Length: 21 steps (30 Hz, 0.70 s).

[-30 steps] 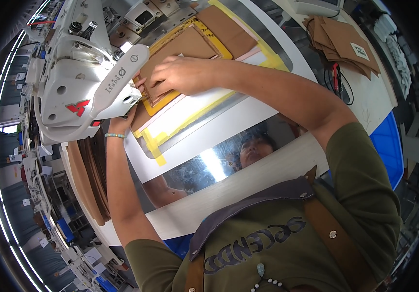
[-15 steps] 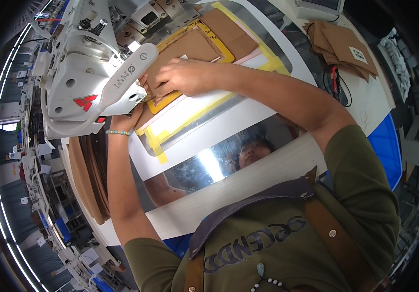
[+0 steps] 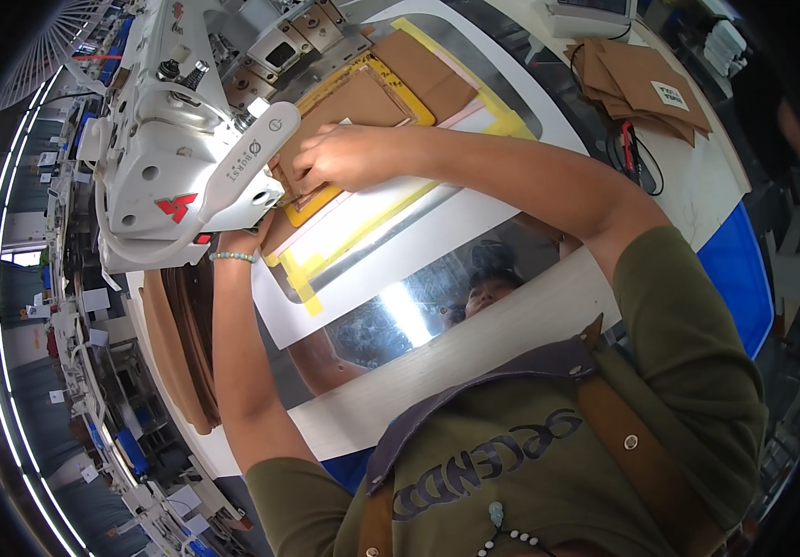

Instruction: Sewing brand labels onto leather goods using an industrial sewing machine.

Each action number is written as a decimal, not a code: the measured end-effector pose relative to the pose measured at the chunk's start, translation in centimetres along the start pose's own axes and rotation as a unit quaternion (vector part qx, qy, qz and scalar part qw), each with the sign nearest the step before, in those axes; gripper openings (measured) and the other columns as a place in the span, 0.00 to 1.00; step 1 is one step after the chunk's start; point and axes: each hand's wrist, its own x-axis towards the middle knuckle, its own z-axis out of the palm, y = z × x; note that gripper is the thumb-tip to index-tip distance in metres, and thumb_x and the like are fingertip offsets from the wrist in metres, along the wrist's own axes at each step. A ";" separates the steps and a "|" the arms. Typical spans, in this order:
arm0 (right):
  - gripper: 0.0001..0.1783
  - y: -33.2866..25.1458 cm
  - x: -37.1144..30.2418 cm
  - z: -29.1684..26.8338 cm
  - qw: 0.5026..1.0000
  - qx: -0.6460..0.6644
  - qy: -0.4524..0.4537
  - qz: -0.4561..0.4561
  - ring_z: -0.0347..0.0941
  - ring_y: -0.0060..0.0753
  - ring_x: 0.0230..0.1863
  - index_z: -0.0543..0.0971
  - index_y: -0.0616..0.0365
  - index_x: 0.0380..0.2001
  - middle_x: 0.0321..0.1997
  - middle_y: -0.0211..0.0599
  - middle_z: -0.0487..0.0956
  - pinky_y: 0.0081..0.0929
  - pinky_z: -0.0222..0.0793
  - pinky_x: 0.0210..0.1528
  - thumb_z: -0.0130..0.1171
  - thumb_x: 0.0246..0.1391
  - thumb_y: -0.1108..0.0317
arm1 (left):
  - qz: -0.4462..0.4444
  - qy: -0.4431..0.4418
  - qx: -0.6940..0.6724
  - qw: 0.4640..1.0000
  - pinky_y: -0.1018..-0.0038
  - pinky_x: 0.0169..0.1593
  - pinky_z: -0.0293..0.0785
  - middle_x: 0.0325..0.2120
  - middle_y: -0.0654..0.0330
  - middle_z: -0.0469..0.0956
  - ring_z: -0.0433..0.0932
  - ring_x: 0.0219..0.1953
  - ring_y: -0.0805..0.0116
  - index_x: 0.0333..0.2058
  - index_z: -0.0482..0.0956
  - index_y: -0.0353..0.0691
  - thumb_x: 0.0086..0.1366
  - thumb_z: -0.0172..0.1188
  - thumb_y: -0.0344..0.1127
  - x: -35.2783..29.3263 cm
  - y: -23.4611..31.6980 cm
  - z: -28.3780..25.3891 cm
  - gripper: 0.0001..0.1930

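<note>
My right hand (image 3: 349, 156) rests on a brown panel (image 3: 363, 97) lying inside a yellow-edged frame (image 3: 423, 111). Its fingers are bent and drawn together, tips down on the panel beside the machine head; anything pinched under them is hidden. My left hand (image 3: 244, 241), with a beaded bracelet at the wrist, reaches in under the white sewing machine head (image 3: 186, 153), which covers its fingers. Another brown piece (image 3: 428, 74) lies by the frame's far right side. Beneath is a clear template (image 3: 386, 218) edged with yellow tape, on a white sheet (image 3: 469, 209).
A shiny metal plate (image 3: 363, 330) lies nearer me. Stacked brown pieces (image 3: 646, 79) and a red-handled tool with a black cord (image 3: 628, 148) are at the right. Brown sheets (image 3: 177, 343) hang at the left table edge. A blue bin (image 3: 743, 278) stands beyond the right edge.
My left hand's fingers, partly visible before, are now almost fully behind the machine head. The right hand stays at the same spot on the panel. The whole view has shifted slightly.
</note>
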 end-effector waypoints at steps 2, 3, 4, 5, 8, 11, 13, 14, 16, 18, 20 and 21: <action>0.22 0.1 0.1 0.0 1.000 0.011 0.000 -0.004 0.72 0.37 0.60 0.87 0.43 0.52 0.53 0.29 0.79 0.42 0.66 0.64 0.57 0.57 0.74 | 0.007 0.003 -0.026 1.000 0.60 0.60 0.75 0.53 0.54 0.81 0.78 0.56 0.51 0.55 0.80 0.46 0.61 0.67 0.36 0.2 0.4 -0.2 0.21; 0.21 0.1 0.0 0.1 1.000 0.023 0.001 -0.007 0.72 0.36 0.59 0.87 0.43 0.51 0.52 0.28 0.79 0.42 0.67 0.64 0.57 0.57 0.74 | -0.009 -0.004 -0.046 0.999 0.61 0.60 0.75 0.54 0.55 0.81 0.78 0.57 0.51 0.55 0.80 0.46 0.62 0.66 0.36 0.1 0.5 0.0 0.21; 0.21 0.0 -0.1 0.3 1.000 0.013 0.012 -0.006 0.72 0.36 0.59 0.87 0.43 0.51 0.51 0.28 0.80 0.41 0.67 0.63 0.57 0.57 0.73 | -0.002 -0.007 -0.032 0.999 0.62 0.64 0.71 0.56 0.55 0.79 0.76 0.60 0.52 0.57 0.79 0.44 0.61 0.63 0.33 0.0 0.5 0.1 0.23; 0.20 0.0 -0.1 0.3 1.000 0.005 0.022 -0.004 0.72 0.35 0.59 0.87 0.42 0.50 0.51 0.27 0.80 0.41 0.67 0.63 0.57 0.57 0.73 | -0.014 -0.021 -0.021 0.999 0.63 0.68 0.67 0.59 0.55 0.77 0.73 0.63 0.53 0.59 0.77 0.43 0.60 0.60 0.30 -0.1 0.3 0.2 0.26; 0.20 -0.2 -0.1 0.3 1.000 0.008 0.020 -0.004 0.73 0.35 0.57 0.88 0.42 0.49 0.50 0.26 0.80 0.41 0.67 0.63 0.57 0.58 0.73 | -0.062 -0.070 -0.007 0.996 0.65 0.71 0.64 0.61 0.55 0.76 0.72 0.65 0.55 0.61 0.76 0.41 0.60 0.57 0.27 -0.7 -0.7 0.7 0.27; 0.19 -0.3 0.2 -0.2 0.999 0.039 -0.006 -0.003 0.73 0.35 0.57 0.88 0.43 0.48 0.49 0.27 0.80 0.41 0.67 0.63 0.55 0.58 0.73 | -0.101 -0.069 -0.035 0.992 0.65 0.69 0.66 0.58 0.54 0.78 0.74 0.63 0.55 0.58 0.78 0.40 0.62 0.56 0.26 -1.3 -0.6 0.7 0.24; 0.18 -0.3 0.4 -0.6 0.999 0.030 -0.022 0.017 0.73 0.35 0.58 0.88 0.45 0.48 0.50 0.28 0.80 0.41 0.67 0.63 0.55 0.59 0.72 | -0.140 -0.065 -0.047 0.987 0.66 0.67 0.67 0.56 0.53 0.80 0.75 0.61 0.55 0.56 0.79 0.39 0.65 0.54 0.26 -1.7 0.4 0.4 0.20; 0.18 -0.3 0.5 -0.6 0.999 0.009 -0.027 0.036 0.73 0.36 0.59 0.87 0.47 0.48 0.51 0.28 0.81 0.42 0.67 0.63 0.54 0.59 0.71 | -0.169 -0.070 -0.042 0.982 0.66 0.66 0.67 0.54 0.53 0.81 0.76 0.60 0.55 0.55 0.80 0.38 0.66 0.53 0.26 -1.8 1.1 0.1 0.19; 0.18 -0.5 0.7 -0.6 0.998 -0.027 -0.012 0.060 0.72 0.36 0.61 0.87 0.49 0.48 0.54 0.29 0.80 0.43 0.67 0.63 0.54 0.59 0.70 | -0.167 -0.040 -0.088 0.981 0.65 0.64 0.70 0.53 0.53 0.82 0.78 0.58 0.55 0.54 0.80 0.37 0.67 0.54 0.26 -1.5 2.3 -0.2 0.17; 0.17 -0.7 0.7 -0.3 0.995 -0.053 0.003 0.088 0.70 0.37 0.64 0.87 0.50 0.47 0.57 0.31 0.80 0.43 0.67 0.63 0.54 0.59 0.70 | -0.102 0.030 -0.185 0.977 0.63 0.62 0.74 0.51 0.53 0.83 0.80 0.56 0.53 0.53 0.81 0.37 0.65 0.60 0.27 -0.7 3.1 0.0 0.17; 0.17 -0.7 0.8 -0.2 0.997 -0.040 0.009 0.072 0.69 0.38 0.65 0.86 0.50 0.48 0.60 0.31 0.79 0.44 0.67 0.64 0.53 0.59 0.71 | -0.125 0.027 -0.215 0.968 0.63 0.62 0.73 0.52 0.53 0.83 0.80 0.56 0.53 0.54 0.80 0.35 0.68 0.58 0.25 -1.0 3.5 0.2 0.16; 0.17 -0.7 0.8 -0.2 0.997 -0.031 -0.003 0.071 0.69 0.39 0.66 0.86 0.51 0.48 0.61 0.30 0.79 0.44 0.67 0.64 0.53 0.59 0.71 | -0.137 0.025 -0.230 0.963 0.62 0.62 0.72 0.52 0.53 0.83 0.80 0.56 0.53 0.54 0.80 0.34 0.69 0.57 0.25 -1.3 3.5 0.5 0.16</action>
